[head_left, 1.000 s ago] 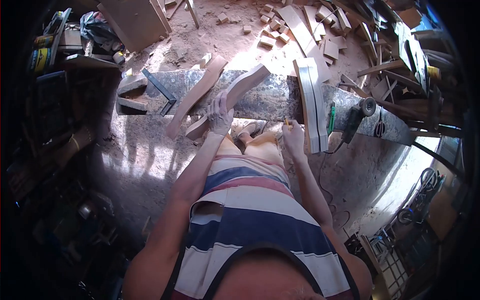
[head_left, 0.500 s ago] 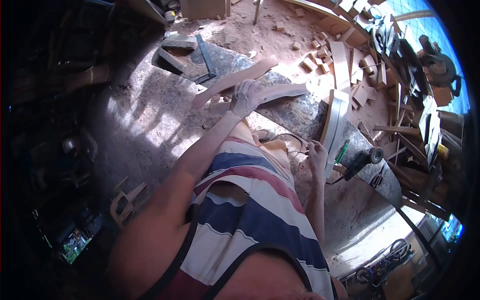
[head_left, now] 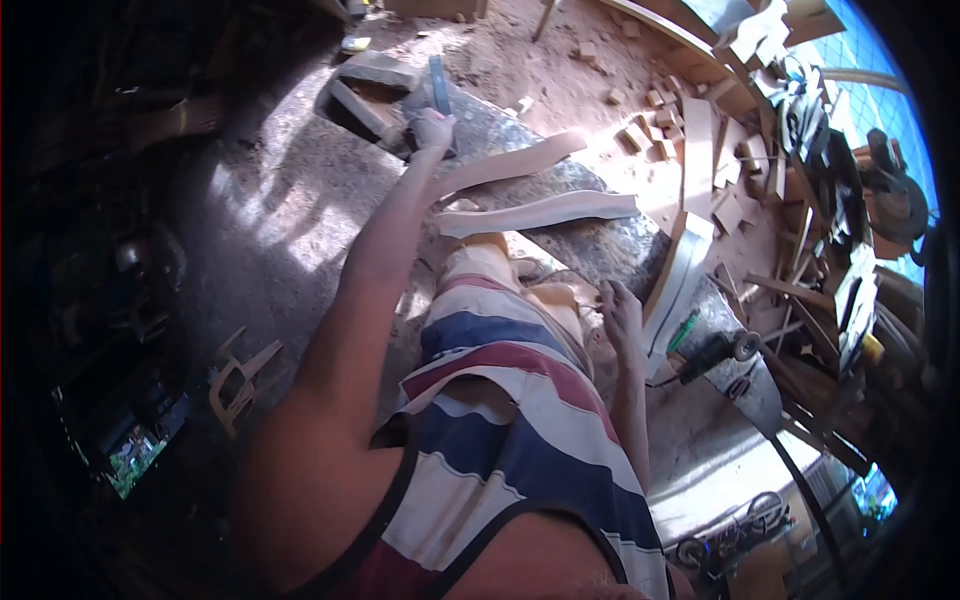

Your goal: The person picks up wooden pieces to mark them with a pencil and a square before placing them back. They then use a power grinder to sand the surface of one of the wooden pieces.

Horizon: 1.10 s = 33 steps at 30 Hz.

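My left hand point(head_left: 432, 128) reaches to the far left of the bench and closes on a metal square; the square's blue-grey blade point(head_left: 438, 82) sticks out beyond the fingers, and its dark base is partly covered. Nearer to me, two curved wooden pieces point(head_left: 540, 209) lie across the bench, apart from the left hand. My right hand point(head_left: 622, 310) hangs by my right side, fingers loosely extended, holding nothing that I can see. Right of it are a long pale wooden piece with a dark line point(head_left: 678, 270), a green object point(head_left: 684, 330) and an angle grinder point(head_left: 715, 355).
Two blocks point(head_left: 375, 70) lie beside the square on the stained bench point(head_left: 610, 245). Beyond it, small wood offcuts point(head_left: 650, 130) are scattered on the dusty ground. Boards and scrap are piled at right. A wooden frame piece point(head_left: 238, 385) lies on the ground at left.
My left hand has left the curved wooden pieces and moved forward and left onto the square. The nearer curved piece now lies uncovered. My right hand's fingers have loosened slightly.
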### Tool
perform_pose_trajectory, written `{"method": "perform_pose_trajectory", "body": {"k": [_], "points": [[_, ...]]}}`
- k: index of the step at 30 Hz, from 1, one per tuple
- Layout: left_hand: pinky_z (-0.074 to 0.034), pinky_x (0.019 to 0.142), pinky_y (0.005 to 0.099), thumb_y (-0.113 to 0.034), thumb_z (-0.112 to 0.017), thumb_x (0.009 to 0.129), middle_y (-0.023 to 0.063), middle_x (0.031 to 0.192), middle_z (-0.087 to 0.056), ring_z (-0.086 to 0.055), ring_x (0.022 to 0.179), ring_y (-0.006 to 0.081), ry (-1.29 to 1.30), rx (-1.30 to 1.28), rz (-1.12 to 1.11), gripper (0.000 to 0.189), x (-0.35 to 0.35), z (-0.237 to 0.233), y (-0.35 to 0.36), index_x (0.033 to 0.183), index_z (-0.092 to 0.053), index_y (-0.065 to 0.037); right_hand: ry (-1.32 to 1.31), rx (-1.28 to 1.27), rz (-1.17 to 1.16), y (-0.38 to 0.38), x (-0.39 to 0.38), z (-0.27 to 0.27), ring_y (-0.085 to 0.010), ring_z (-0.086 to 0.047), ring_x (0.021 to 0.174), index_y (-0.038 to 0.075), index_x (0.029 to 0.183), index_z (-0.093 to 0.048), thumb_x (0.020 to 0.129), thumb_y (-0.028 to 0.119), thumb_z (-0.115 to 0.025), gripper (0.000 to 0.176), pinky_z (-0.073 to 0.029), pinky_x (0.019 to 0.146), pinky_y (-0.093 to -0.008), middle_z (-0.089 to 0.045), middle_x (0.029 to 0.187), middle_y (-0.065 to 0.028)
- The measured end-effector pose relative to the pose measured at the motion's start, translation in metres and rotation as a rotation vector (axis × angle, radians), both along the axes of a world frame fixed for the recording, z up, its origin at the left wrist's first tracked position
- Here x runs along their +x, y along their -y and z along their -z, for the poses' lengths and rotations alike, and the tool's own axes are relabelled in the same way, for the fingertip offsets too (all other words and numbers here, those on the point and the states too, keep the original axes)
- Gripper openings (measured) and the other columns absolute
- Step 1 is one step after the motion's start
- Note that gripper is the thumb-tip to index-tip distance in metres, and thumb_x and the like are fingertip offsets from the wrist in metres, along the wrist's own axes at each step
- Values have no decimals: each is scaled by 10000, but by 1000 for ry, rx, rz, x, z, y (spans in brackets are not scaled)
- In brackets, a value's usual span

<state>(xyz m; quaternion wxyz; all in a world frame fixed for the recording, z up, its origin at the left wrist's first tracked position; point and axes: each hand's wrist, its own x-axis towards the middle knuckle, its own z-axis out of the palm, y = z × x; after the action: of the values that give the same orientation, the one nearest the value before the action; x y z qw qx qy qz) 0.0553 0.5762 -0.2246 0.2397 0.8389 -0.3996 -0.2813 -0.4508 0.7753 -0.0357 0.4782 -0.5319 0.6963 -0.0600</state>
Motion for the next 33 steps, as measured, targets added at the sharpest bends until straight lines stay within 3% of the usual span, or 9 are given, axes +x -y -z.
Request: {"method": "perform_pose_trajectory", "body": {"k": [5,12,13,16,17,20,25,27,33], "points": [[-540,720,466,-349,-903,732,195,728,-642,-658,719,341,217,-276,-214,429,-28,-6,-8,760,-638,-12,25,-90,-132,76,78,-17,-269,-804,845,39,1376,-671,1152,273,-547,347,-607,755,-391,-804,920,-186],[-513,686,458,-309,-796,813,186,857,-627,-628,767,290,-120,-82,-185,368,-4,-90,-6,879,-603,-3,91,-354,-252,162,174,-16,-408,-747,798,92,1419,-624,1076,122,-622,344,-561,697,-492,-757,923,-221],[-512,684,433,-308,-748,875,144,843,-637,-617,749,241,-199,-58,-67,324,-3,-93,-10,898,-617,-12,-18,-230,-329,176,184,-28,-342,-782,1087,74,1496,-583,1083,127,-649,421,-609,897,-455,-768,1230,-212],[-496,647,344,-303,-670,1007,21,823,-660,-593,691,124,-621,309,142,273,-29,-176,-1,959,-652,-36,-70,-852,-540,205,202,-33,-366,-637,1377,76,1531,-558,1075,143,-666,473,-541,1083,-484,-663,1452,-214],[-501,657,333,-303,-653,1018,23,844,-667,-603,708,121,-740,411,313,267,-41,-203,-1,1010,-687,-38,-103,-777,-669,209,202,-45,-389,-448,1551,74,1594,-495,1070,147,-656,553,-456,1179,-504,-509,1631,-201],[-529,649,328,-311,-617,1058,42,847,-697,-635,687,135,-1037,574,724,330,-74,-233,-9,1145,-763,-28,-102,-622,-1005,216,188,-66,-362,-472,1533,75,1551,-537,1027,156,-712,558,-434,1199,-494,-564,1573,-194],[-593,643,303,-538,-597,1094,113,916,-789,-729,684,167,-1460,797,300,606,-69,-215,-3,1276,-736,23,56,-275,-689,178,138,-35,-308,-763,913,75,1281,-699,968,181,-806,347,-577,786,-407,-773,1005,-144],[-622,691,274,-679,-570,1059,153,1029,-814,-786,778,182,-1501,692,99,791,-54,-199,5,1352,-697,45,62,-233,-420,157,139,-26,-321,-761,892,44,1262,-693,989,177,-797,320,-577,768,-420,-765,988,-160],[-556,707,227,-144,-725,1038,30,974,-762,-649,790,57,-781,210,353,370,-86,-132,11,1384,-713,-16,153,-68,24,130,168,24,-246,-726,849,-6,1325,-677,1018,186,-790,379,-575,775,-361,-758,967,-160]]}}
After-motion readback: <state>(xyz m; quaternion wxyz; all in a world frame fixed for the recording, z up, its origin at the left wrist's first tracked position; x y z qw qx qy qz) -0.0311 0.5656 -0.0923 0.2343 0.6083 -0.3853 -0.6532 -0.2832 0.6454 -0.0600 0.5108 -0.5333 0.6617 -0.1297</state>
